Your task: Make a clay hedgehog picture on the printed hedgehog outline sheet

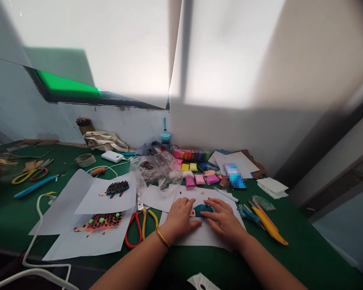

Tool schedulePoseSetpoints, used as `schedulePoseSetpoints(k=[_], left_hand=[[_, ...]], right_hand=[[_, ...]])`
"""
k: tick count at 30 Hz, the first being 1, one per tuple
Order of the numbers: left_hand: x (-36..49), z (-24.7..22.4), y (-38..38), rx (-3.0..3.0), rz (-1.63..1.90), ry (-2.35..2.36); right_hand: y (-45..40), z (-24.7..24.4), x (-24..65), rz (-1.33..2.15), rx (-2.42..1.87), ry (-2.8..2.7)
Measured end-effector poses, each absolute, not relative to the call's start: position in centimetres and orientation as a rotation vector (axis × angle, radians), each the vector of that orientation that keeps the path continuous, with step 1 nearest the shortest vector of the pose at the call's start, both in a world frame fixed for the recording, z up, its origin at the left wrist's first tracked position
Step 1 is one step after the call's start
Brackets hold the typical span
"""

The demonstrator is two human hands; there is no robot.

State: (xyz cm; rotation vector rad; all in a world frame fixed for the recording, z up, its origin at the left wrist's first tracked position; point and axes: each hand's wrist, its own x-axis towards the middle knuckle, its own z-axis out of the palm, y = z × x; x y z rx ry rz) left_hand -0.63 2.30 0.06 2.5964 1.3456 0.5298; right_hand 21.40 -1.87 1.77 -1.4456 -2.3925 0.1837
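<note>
Both hands are down on a white sheet of paper [199,237] near the front edge of the green bench [305,249], pressed around a small teal clay figure [203,208] that lies flat on that sheet. The left hand [179,217], a gold bangle [162,237] at its wrist, rests palm down with its fingers loosely curled and its thumb touching the left end of the figure, where a small pale head-like piece shows. The right hand [225,219] lies flat with its fingers spread a little, its fingertips on the right side of the figure; neither hand is clamped around it, both merely press on it from either side. Just left of the left hand lie red-handled scissors [132,229] and yellow-handled scissors [148,219], touching each other. Further left, two finished hedgehog shapes sit on their own white sheets: a pink one with green dots [101,221] nearer the edge and a dark one [116,187] behind it. Behind the hands a crumpled clear plastic bag [157,167] sits beside a row of coloured clay blocks [191,155] and a few loose pink and yellow pieces. To the right of the right hand lie yellow modelling tools [270,227] and a blue one, near a small stack of white paper [272,186]. A white cable [39,241] curls along the bench's left side.
</note>
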Motion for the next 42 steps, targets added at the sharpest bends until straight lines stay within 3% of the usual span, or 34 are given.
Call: schedulePoseSetpoints(k=[42], left_hand=[[-0.6, 0.2, 2.2, 2.605, 0.521, 1.357]], right_hand=[[-1.8, 1.2, 21.5, 0.134, -1.360, -2.405]])
